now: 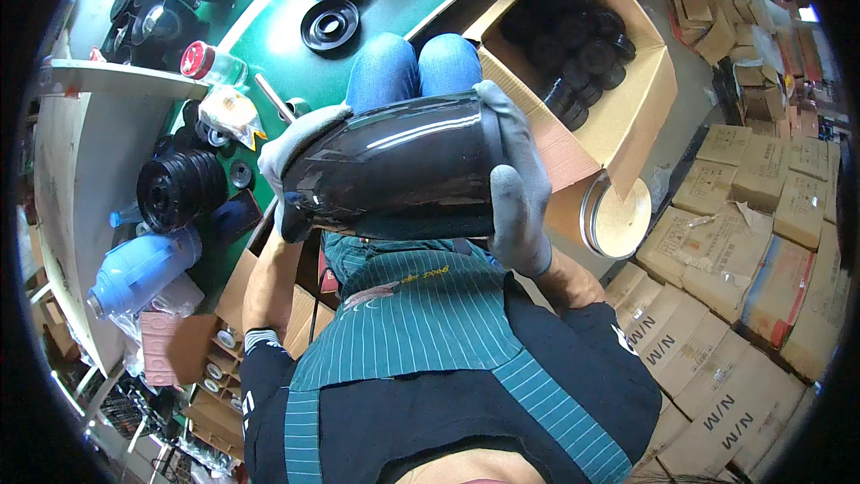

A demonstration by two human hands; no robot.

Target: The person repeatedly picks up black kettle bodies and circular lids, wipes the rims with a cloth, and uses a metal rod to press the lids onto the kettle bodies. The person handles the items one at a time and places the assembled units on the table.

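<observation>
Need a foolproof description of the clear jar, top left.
Find the green table beyond the person's left hand. There, beside the white shelf, is a clear jar. Its red lid sets it apart from the black discs nearby.

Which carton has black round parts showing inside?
The flap-open carton just beyond the gloved right hand: black round parts show inside it, while the stacked cartons farther right show only outer faces.

Single fisheye view, head-mounted, pointed steeply down over wearer's chest. Hands framed close near centre; table shown at top, stacked cartons at right. Edges bowed, corners blacked out.
</observation>
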